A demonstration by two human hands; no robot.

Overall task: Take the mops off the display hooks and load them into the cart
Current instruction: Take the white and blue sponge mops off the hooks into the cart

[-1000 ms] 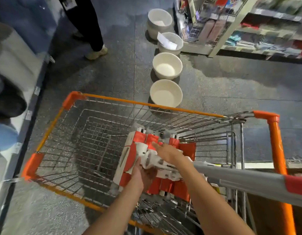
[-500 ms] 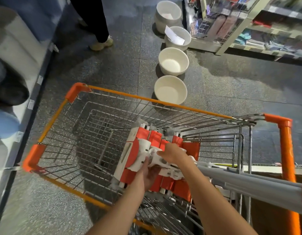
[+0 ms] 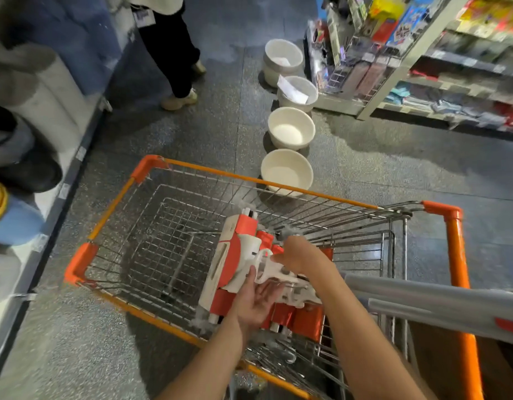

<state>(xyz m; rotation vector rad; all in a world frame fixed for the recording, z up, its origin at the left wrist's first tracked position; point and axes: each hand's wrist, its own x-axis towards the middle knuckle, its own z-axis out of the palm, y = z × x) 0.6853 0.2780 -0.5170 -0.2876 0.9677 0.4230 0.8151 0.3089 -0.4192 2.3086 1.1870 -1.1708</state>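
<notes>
Looking down from my head, I saw an orange-rimmed wire cart standing on the speckled grey floor of a shop aisle. Inside it, toward its near right corner, the red and white mop heads stood on edge, side by side. My left hand lay palm-up under the white joint, fingers loosely curved against it. My right hand reached down from above, fingertips touching the same white piece; I could not tell whether it truly gripped. The grey mop handles stretched out over the cart's right end. Beyond the cart, four white basins sat in a row on the floor beside stocked shelves. Another person's dark trouser legs stood farther up the aisle.
</notes>
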